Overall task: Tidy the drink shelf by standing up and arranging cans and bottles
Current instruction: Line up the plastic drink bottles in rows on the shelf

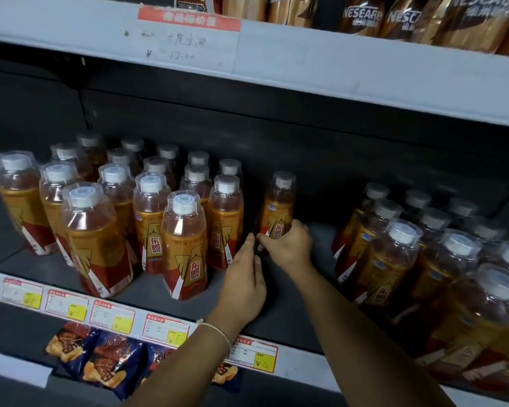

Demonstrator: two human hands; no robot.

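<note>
A single amber drink bottle with a grey cap stands upright in the gap at the middle of the dark shelf. My right hand grips its lower half, fingers curled round the label. My left hand reaches in beside it with straight fingers, the fingertips close to the bottle's base and to my right thumb; whether they touch is unclear. To the left stands a block of several upright bottles of the same kind. Another group of bottles fills the right side, leaning in this wide view.
The upper shelf hangs low overhead with a handwritten price card and brown coffee bottles on top. Price tags line the front rail. Blue snack bags lie on the shelf below.
</note>
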